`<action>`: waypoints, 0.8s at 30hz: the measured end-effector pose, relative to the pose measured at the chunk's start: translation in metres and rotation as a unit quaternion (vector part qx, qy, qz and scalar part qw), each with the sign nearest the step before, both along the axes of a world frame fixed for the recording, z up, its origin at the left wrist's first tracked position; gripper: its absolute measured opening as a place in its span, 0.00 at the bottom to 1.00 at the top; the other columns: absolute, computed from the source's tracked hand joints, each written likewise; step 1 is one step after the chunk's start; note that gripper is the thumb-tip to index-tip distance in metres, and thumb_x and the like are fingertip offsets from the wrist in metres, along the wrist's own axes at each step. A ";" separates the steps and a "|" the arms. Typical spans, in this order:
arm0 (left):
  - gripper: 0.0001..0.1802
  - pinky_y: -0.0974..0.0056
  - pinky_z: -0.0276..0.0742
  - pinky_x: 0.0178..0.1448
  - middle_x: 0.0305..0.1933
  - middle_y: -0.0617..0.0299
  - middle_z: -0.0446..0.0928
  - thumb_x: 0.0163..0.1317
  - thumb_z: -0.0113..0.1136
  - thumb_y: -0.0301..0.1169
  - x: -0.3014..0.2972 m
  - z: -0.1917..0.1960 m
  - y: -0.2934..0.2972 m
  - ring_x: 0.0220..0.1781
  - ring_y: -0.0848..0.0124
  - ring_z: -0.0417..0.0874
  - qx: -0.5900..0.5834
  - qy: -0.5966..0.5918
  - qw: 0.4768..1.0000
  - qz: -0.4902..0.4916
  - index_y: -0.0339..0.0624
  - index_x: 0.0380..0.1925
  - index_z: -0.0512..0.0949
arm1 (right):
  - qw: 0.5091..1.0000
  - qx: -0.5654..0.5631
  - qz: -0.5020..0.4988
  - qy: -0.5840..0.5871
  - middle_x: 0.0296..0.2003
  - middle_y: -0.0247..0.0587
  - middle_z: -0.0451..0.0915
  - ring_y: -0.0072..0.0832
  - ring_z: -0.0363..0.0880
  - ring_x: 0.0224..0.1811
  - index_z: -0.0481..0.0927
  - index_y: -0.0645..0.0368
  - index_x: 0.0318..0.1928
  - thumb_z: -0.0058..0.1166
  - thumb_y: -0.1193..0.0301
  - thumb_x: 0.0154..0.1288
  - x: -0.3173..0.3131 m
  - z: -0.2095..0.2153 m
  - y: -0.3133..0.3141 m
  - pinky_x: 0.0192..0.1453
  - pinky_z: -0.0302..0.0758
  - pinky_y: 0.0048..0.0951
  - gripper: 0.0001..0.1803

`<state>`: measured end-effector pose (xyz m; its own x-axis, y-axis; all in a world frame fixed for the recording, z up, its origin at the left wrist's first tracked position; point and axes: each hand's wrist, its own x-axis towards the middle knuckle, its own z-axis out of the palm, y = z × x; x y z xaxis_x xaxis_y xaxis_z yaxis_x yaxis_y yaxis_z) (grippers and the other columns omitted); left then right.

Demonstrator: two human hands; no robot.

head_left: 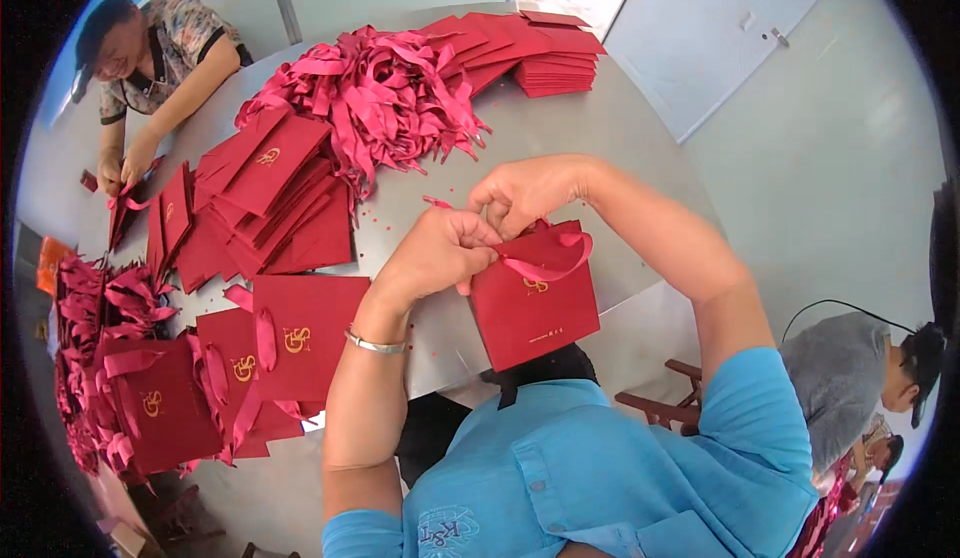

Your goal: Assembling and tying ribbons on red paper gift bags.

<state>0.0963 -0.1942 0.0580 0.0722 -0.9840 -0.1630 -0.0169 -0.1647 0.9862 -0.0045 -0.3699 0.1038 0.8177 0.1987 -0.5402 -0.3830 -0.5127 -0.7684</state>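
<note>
A red paper gift bag (540, 308) with a gold emblem stands tilted at the table's near edge, in front of my body. A pink ribbon handle (560, 263) loops across its upper front. My left hand (435, 250) is closed at the bag's top left corner, thumb and fingertips pinching there beside the ribbon's end. My right hand (525, 190) reaches over from behind the top edge, its fingers bent and pinched close to the left fingertips. A short ribbon tip (437, 202) pokes out beside the hands. What the right fingertips grip is partly hidden.
Loose pink ribbons (375, 98) lie heaped on the metal table (560, 138). Flat red bags (270, 188) are piled left, with another stack (555, 68) behind. Bags with ribbons (310, 333) lie near left. A co-worker (165, 68) handles a bag; another person (840, 388) is at right.
</note>
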 end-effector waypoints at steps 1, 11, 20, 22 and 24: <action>0.03 0.75 0.68 0.18 0.22 0.65 0.78 0.56 0.61 0.18 -0.001 0.003 0.002 0.16 0.80 0.74 0.004 0.004 1.000 0.007 0.34 0.30 0.80 | 1.000 0.002 -0.002 0.000 0.27 0.30 0.81 0.15 0.74 0.26 0.76 0.64 0.50 0.54 0.80 0.51 -0.001 0.002 0.001 0.27 0.67 0.20 0.21; 0.05 0.75 0.70 0.20 0.23 0.64 0.79 0.56 0.59 0.16 -0.011 0.008 0.002 0.18 0.81 0.76 -0.036 0.011 0.999 -0.007 0.34 0.31 0.80 | 0.996 0.082 -0.004 0.030 0.32 0.36 0.83 0.18 0.78 0.30 0.74 0.66 0.53 0.54 0.82 0.53 -0.014 -0.006 -0.001 0.30 0.72 0.21 0.24; 0.09 0.76 0.72 0.24 0.26 0.63 0.81 0.57 0.58 0.14 -0.009 0.006 0.004 0.22 0.80 0.78 -0.023 -0.025 0.999 -0.037 0.35 0.35 0.84 | 0.995 0.100 -0.029 -0.006 0.33 0.39 0.84 0.21 0.80 0.31 0.73 0.67 0.56 0.59 0.80 0.50 -0.017 -0.013 -0.002 0.30 0.74 0.22 0.29; 0.10 0.76 0.73 0.26 0.29 0.63 0.80 0.55 0.59 0.14 -0.009 0.005 0.004 0.24 0.79 0.79 -0.041 -0.022 0.996 -0.075 0.35 0.36 0.84 | 0.994 0.100 -0.034 0.004 0.32 0.38 0.84 0.22 0.80 0.31 0.73 0.67 0.55 0.59 0.80 0.49 -0.018 -0.013 -0.003 0.31 0.74 0.23 0.28; 0.11 0.75 0.74 0.27 0.31 0.63 0.79 0.54 0.60 0.13 -0.012 0.005 0.005 0.25 0.79 0.79 -0.069 -0.045 0.993 -0.088 0.35 0.36 0.84 | 0.993 0.108 -0.038 0.025 0.32 0.38 0.84 0.21 0.80 0.30 0.73 0.67 0.54 0.59 0.79 0.50 -0.018 -0.014 -0.007 0.31 0.74 0.23 0.27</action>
